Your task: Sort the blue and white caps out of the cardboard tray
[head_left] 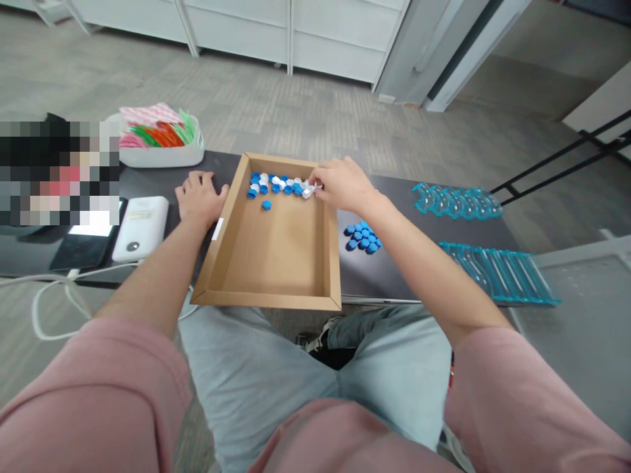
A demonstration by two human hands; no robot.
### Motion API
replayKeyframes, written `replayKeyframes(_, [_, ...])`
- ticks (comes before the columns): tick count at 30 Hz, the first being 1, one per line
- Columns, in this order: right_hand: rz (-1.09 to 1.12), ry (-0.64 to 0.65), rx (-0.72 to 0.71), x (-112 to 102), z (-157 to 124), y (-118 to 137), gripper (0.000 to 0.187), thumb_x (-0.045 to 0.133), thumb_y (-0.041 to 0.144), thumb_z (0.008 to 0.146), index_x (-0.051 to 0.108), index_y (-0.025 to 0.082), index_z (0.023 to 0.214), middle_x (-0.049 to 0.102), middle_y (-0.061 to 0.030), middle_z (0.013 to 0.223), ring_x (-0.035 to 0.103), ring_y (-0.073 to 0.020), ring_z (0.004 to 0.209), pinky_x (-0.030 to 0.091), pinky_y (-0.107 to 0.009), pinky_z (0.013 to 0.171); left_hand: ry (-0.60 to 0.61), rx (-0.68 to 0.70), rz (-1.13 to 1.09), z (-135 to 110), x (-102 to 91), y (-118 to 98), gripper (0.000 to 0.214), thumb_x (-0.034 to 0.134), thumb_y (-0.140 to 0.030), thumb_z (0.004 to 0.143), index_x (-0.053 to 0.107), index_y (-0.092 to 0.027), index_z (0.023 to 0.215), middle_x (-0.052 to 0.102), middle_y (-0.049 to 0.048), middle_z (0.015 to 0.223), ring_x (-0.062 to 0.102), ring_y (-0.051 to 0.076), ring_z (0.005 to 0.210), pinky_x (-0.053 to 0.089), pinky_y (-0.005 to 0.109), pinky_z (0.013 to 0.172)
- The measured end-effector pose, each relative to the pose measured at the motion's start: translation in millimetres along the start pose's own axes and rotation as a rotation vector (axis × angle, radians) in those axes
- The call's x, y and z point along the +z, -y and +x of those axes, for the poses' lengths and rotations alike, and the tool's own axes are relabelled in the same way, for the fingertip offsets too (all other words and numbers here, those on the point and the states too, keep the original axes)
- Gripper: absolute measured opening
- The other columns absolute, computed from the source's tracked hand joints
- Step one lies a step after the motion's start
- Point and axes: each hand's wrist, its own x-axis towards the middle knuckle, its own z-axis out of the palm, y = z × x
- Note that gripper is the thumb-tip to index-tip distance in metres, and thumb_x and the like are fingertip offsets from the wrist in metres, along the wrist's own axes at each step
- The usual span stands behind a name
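Note:
A shallow cardboard box [276, 299] rests on the dark table. Along its far side lie several small blue and white hexagonal pieces [276, 184], and one single blue piece [267, 205] sits a little nearer. My right hand [345, 186] reaches over the box's far right corner, fingers pinched on a small white piece [308, 191]; the fingertips partly hide it. My left hand [200, 202] lies on the table beside the box's left wall, fingers spread and holding nothing. Right of the box, a cluster of blue hexagonal pieces [363, 236] lies partly behind my right forearm.
Two clear teal plastic racks, a wavy one [458, 201] and a ribbed one [507, 272], lie on the right. At left are a white power bank [141, 228], a phone [83, 246], cables [54, 335] and a white basket [162, 156] of colourful items.

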Motion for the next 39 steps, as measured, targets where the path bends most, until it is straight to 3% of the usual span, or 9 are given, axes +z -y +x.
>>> replayKeyframes(6, [-0.147,0.121,-0.019,35.6,56.5,3.9,0.018,0.080,0.021,0.105,0.094,0.021,0.115,0.090,-0.0122,0.128,0.071,-0.0381,0.132,0.040,-0.050,0.117,0.002,0.000,-0.019,-0.8,0.1,0.0,0.074,0.051,-0.042,0.117,0.057,-0.001,0.178,0.048,0.0312,0.181,0.048,0.049,0.166,0.033,0.064,0.142])
replayKeyframes(11, [-0.066,0.236,0.014,30.9,54.3,14.9,0.028,0.082,0.022,0.106,0.093,0.021,0.133,0.092,-0.0117,0.129,0.080,-0.0357,0.127,0.048,-0.045,0.109,0.019,-0.014,0.020,-5.0,-6.2,-6.3,0.070,0.049,-0.038,0.120,0.055,-0.001,0.179,0.047,0.0320,0.183,0.048,0.048,0.167,0.034,0.064,0.142])
replayKeyframes(14, [-0.058,0.284,-0.013,27.7,47.2,24.7,0.025,0.087,0.026,0.105,0.092,0.020,0.130,0.092,-0.0129,0.130,0.081,-0.0370,0.128,0.049,-0.044,0.108,0.022,-0.008,0.021,-6.5,-8.6,-8.5,0.070,0.049,-0.036,0.119,0.055,0.000,0.179,0.046,0.0328,0.183,0.048,0.048,0.168,0.035,0.064,0.141])
replayKeyframes(20, [0.075,0.208,-0.067,22.1,34.4,30.0,0.020,0.085,0.026,0.107,0.083,0.020,0.126,0.088,-0.0142,0.134,0.079,-0.0336,0.126,0.050,-0.040,0.103,0.027,-0.008,0.007,-5.1,-8.6,-7.8,0.075,0.049,-0.038,0.116,0.055,0.003,0.179,0.046,0.0349,0.182,0.048,0.051,0.168,0.034,0.068,0.142])
replayKeyframes(23, [0.306,0.039,-0.058,6.2,18.2,0.1,0.027,0.086,0.030,0.106,0.081,0.021,0.131,0.087,-0.0101,0.126,0.079,-0.0290,0.113,0.054,-0.039,0.097,0.025,-0.007,0.003,-4.2,-8.2,-7.5,0.075,0.050,-0.038,0.116,0.055,0.004,0.179,0.046,0.0360,0.181,0.048,0.052,0.168,0.034,0.069,0.141])
replayKeyframes(26, [0.400,-0.112,0.065,-9.2,-11.9,-56.2,0.032,0.092,0.038,0.099,0.085,0.021,0.126,0.086,-0.0095,0.118,0.079,-0.0293,0.106,0.060,-0.043,0.097,0.020,-0.009,0.007,-3.6,-7.7,-7.2,0.075,0.048,-0.039,0.117,0.055,0.003,0.179,0.047,0.0361,0.181,0.048,0.052,0.168,0.035,0.068,0.141])
replayKeyframes(31, [0.392,-0.088,0.359,-0.5,-68.4,-145.3,0.024,0.097,0.035,0.092,0.087,0.021,0.108,0.084,-0.0084,0.102,0.080,-0.0259,0.093,0.063,-0.044,0.094,0.035,-0.020,0.013,-3.5,-7.6,-7.3,0.077,0.049,-0.040,0.116,0.055,0.003,0.179,0.047,0.0362,0.180,0.048,0.052,0.168,0.033,0.067,0.142])
replayKeyframes(34, [0.402,-0.059,0.481,19.3,-86.6,-161.5,0.020,0.096,0.021,0.089,0.082,0.022,0.104,0.085,-0.0083,0.104,0.076,-0.0217,0.087,0.062,-0.042,0.090,0.037,-0.028,0.020,-4.2,-9.3,-8.9,0.078,0.049,-0.041,0.116,0.054,0.003,0.180,0.047,0.0360,0.181,0.048,0.051,0.169,0.033,0.066,0.142])
replayKeyframes(39, [0.578,-0.055,0.595,35.6,-91.4,-157.0,0.041,0.084,-0.002,0.082,0.069,0.025,0.109,0.085,-0.0084,0.108,0.077,-0.0188,0.085,0.060,-0.037,0.085,0.045,-0.036,0.028,-4.6,-10.7,-10.1,0.078,0.049,-0.041,0.116,0.054,0.004,0.180,0.047,0.0369,0.180,0.048,0.053,0.168,0.034,0.066,0.142])
